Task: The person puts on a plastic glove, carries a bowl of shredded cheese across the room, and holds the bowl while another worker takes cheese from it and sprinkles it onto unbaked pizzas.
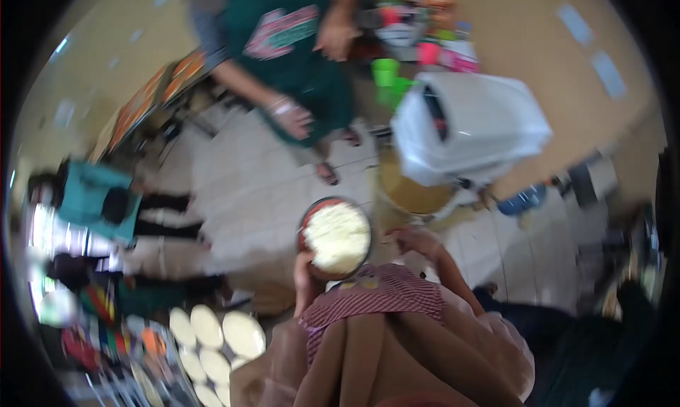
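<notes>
My left hand (304,269) is closed on the near left edge of a dark round pan (370,238) at waist height. Pale, crumbly topping like grated cheese (336,237) heaps over most of the pan, with a red layer showing at its left edge. Off to the pan's right hovers my right hand (419,242), apart from it. Motion blurs its fingers, so I cannot make out their pose or anything between them.
A person in a green apron (290,67) stands opposite, with a gloved hand (289,116). A white plastic-covered machine (489,120) and a round brown-topped surface (411,187) are at right. Several pale dough rounds (244,334) lie lower left; more people stand at left.
</notes>
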`<state>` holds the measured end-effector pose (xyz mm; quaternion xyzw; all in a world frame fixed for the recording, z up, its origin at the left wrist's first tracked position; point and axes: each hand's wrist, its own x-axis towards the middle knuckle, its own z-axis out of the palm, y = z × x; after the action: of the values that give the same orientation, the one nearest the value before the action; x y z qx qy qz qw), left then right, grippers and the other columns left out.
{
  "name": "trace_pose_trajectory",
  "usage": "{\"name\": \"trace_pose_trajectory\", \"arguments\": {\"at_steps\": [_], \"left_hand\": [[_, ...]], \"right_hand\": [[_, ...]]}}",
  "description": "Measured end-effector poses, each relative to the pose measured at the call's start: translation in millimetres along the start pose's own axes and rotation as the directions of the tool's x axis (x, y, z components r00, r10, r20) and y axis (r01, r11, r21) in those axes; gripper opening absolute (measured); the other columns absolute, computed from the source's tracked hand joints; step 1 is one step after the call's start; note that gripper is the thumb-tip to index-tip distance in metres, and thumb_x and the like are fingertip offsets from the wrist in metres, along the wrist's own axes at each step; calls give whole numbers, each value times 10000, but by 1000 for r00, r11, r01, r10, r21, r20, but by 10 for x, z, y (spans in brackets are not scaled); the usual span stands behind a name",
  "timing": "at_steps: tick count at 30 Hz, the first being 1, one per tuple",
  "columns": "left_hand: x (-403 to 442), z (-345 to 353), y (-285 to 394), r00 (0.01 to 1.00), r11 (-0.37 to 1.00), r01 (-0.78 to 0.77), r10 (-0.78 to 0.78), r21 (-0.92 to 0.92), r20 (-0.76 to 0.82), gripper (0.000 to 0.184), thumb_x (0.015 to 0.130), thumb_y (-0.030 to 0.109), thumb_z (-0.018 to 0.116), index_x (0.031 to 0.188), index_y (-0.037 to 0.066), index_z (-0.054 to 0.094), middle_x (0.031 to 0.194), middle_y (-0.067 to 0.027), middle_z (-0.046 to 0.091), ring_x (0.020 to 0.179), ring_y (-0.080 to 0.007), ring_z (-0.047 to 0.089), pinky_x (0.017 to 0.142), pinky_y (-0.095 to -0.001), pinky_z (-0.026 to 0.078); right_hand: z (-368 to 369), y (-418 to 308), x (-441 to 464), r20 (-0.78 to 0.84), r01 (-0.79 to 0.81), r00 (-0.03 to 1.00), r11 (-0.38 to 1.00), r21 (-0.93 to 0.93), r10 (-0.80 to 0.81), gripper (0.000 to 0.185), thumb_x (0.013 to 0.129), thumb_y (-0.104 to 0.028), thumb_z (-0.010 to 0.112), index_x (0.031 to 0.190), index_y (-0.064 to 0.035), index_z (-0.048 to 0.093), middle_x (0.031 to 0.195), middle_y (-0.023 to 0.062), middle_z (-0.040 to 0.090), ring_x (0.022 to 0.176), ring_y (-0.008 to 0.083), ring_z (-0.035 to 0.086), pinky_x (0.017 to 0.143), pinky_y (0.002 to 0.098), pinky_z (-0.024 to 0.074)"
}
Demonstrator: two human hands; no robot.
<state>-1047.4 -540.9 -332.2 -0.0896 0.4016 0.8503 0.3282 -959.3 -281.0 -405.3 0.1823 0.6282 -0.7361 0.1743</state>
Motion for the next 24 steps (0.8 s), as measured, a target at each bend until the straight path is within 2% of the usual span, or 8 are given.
{"name": "trace_pose_trajectory", "arguments": {"at_steps": [2, 6, 7, 10, 16, 17, 20, 24], "left_hand": [[55, -239, -64, 998, 999, -48, 49, 25, -30, 561, 754, 290, 456, 1218, -26, 427, 1189, -154, 514, 1086, -269, 492, 952, -350, 355], [95, -344, -93, 986, 996, -82, 87, 40, -142, 483, 805, 238, 426, 1211, -22, 432, 1191, -137, 513, 1095, -240, 479, 966, -341, 329], [199, -397, -181, 986, 992, -117, 112, -37, -124, 484, 803, 225, 417, 1215, -29, 425, 1213, -139, 498, 1109, -245, 468, 974, -347, 325], [317, -566, -193, 958, 974, -217, 199, -68, -208, 494, 801, 217, 405, 1226, -35, 410, 1234, -142, 484, 1121, -253, 461, 985, -351, 315], [421, -631, -430, 907, 953, -287, 239, -94, -346, 509, 787, 224, 406, 1235, -18, 402, 1223, -138, 495, 1082, -273, 498, 949, -389, 366], [412, -573, -379, 891, 942, -320, 263, -102, -371, 510, 785, 224, 407, 1234, -18, 403, 1217, -136, 500, 1080, -272, 500, 947, -386, 368], [401, -532, -252, 841, 901, -414, 324, -129, -433, 516, 777, 224, 411, 1238, -7, 400, 1210, -131, 504, 1077, -265, 506, 944, -379, 374], [596, -769, -154, 741, 828, -553, 439, -92, -508, 524, 774, 225, 412, 1249, 5, 391, 1211, -125, 501, 1078, -259, 505, 944, -377, 374]], "right_hand": [[-6, 132, 93, 9, 45, 999, 997, 62, -46, 305, 875, -251, 466, 1106, -81, 569, 731, 15, 506, 676, 96, 509, 609, 250, 483], [-1, 271, 354, -60, -18, 998, 999, 47, 21, 296, 888, -258, 469, 1105, -79, 562, 708, 6, 515, 622, 93, 503, 603, 252, 472], [-47, 269, 379, -76, -14, 997, 998, 67, 20, 294, 891, -257, 470, 1107, -78, 559, 705, 5, 518, 609, 94, 503, 603, 251, 470], [39, 106, 478, 78, -71, 995, 991, 112, 62, 286, 895, -258, 474, 1096, -74, 561, 691, 0, 511, 622, 94, 513, 604, 247, 464], [-336, 249, 1077, 100, 16, 995, 999, -29, -13, 287, 903, -253, 445, 1096, -74, 558, 708, 0, 501, 669, 90, 516, 622, 250, 461], [-371, 175, 1235, 131, 5, 991, 1000, 3, -6, 291, 904, -251, 437, 1103, -75, 557, 726, 1, 499, 673, 95, 514, 636, 250, 461], [-164, -387, 1359, 147, 137, 981, 989, -46, -129, 303, 895, -245, 462, 1104, -45, 554, 705, -4, 481, 645, 86, 489, 628, 254, 466], [174, -701, 1989, 334, 200, 928, 977, -69, -166, 274, 908, -205, 455, 1105, -42, 555, 699, 2, 475, 639, 86, 486, 641, 264, 480]]}}
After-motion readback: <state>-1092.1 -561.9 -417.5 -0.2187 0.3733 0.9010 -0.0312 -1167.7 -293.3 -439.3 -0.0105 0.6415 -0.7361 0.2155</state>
